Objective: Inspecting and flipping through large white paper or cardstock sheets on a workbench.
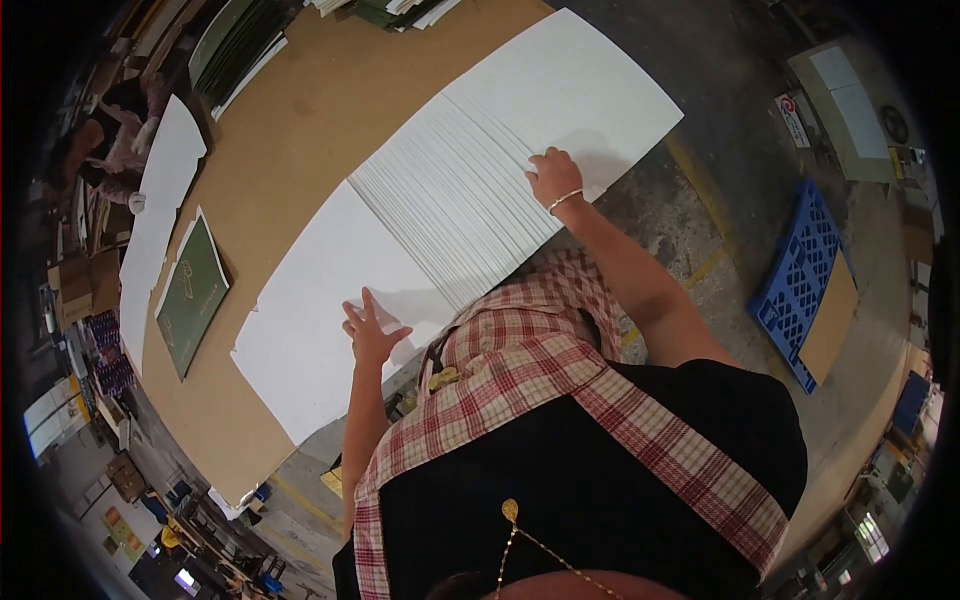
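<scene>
A long spread of overlapping white sheets point(440, 195) lies slantwise across the brown table, its stepped edges forming a band of close parallel lines in the middle. My left hand point(372, 332) is over the smooth left part of the sheets, fingers spread, holding nothing. On the right part, my right hand point(556, 180) is at the last stepped edge, with its fingers bent and closed against a white sheet; its fingertips are partly hidden. Left of the spread lies a green printed sheet point(190, 297) with a white border.
The brown board tabletop point(335, 85) carries green and white stacks point(235, 60) at its far side. Another person's hand point(137, 203) touches white sheets point(172, 165) along the left edge. A blue plastic pallet point(800, 280) sits on the floor at the right.
</scene>
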A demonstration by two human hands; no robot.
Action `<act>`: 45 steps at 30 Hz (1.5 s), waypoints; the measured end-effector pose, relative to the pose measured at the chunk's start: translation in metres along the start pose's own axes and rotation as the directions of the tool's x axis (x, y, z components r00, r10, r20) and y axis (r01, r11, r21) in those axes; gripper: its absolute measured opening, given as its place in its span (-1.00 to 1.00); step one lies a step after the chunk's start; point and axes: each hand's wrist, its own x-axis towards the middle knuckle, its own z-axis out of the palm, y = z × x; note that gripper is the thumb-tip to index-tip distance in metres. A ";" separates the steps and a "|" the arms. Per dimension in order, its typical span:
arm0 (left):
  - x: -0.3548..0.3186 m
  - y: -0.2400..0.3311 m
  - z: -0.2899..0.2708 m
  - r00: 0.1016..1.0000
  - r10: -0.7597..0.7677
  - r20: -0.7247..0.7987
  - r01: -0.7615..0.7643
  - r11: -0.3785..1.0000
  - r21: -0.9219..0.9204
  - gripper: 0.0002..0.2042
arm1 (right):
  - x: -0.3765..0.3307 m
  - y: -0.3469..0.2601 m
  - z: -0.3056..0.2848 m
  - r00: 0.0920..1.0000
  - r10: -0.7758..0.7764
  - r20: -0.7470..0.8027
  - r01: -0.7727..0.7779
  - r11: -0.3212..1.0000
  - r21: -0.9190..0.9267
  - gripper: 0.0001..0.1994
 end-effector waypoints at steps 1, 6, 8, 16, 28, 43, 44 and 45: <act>0.000 0.000 0.000 1.000 -0.009 0.002 0.009 1.000 0.020 0.23 | -0.001 -0.001 0.003 0.999 -0.003 0.051 0.005 0.999 -0.040 -0.82; -0.002 -0.008 0.000 1.000 -0.003 -0.011 0.003 1.000 0.001 0.22 | -0.008 -0.005 0.014 0.992 -0.101 0.072 0.108 0.990 -0.092 -0.86; -0.001 -0.009 0.001 1.000 -0.019 0.012 0.019 1.000 -0.002 0.22 | -0.011 -0.007 0.016 0.992 -0.086 0.091 0.097 0.987 -0.128 -0.87; -0.006 -0.008 -0.002 1.000 -0.024 0.000 0.024 1.000 0.013 0.21 | -0.001 0.008 0.015 0.933 0.249 0.261 -0.339 0.853 0.397 -0.74; -0.012 -0.020 -0.001 1.000 -0.001 -0.020 0.002 1.000 0.012 0.21 | 0.002 0.007 0.009 0.832 0.178 0.525 -0.315 0.931 0.184 -0.64; -0.012 -0.033 0.001 1.000 0.001 -0.017 -0.001 1.000 0.018 0.23 | -0.007 -0.021 0.002 0.920 0.164 0.356 -0.199 0.978 0.065 -0.72; -0.012 -0.035 0.002 1.000 0.019 -0.010 -0.019 1.000 -0.013 0.23 | -0.011 -0.025 -0.001 0.968 0.178 0.179 -0.192 0.980 0.060 -0.69; -0.012 -0.036 0.001 1.000 0.005 -0.030 -0.004 1.000 0.009 0.23 | -0.013 -0.028 -0.002 0.964 0.173 0.202 -0.190 0.979 0.070 -0.69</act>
